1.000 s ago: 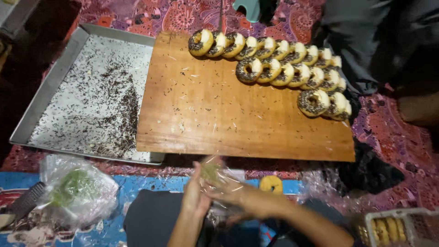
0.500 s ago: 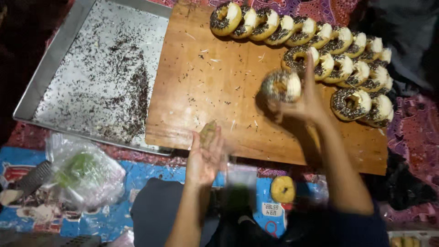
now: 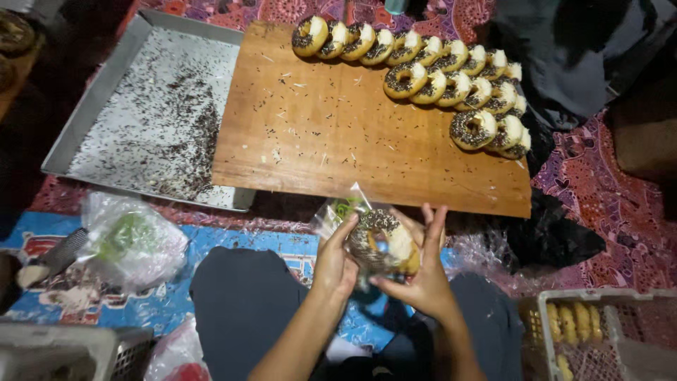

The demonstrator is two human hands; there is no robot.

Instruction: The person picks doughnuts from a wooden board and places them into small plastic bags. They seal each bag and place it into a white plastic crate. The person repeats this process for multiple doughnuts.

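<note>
1. Head view: your left hand [image 3: 337, 262] and right hand [image 3: 422, 276] together hold the round chocolate-sprinkled doughnut [image 3: 381, 241], half inside a thin clear plastic bag [image 3: 340, 212], fingers curled close around both.
2. Squeeze harder and the topping likely smears; sprinkles may drop onto your dark trousers [image 3: 243, 303] below the fingers.

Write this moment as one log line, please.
left hand: holds clear bag | right hand: pushes sprinkled doughnut in | wooden board: doughnut rows
</note>
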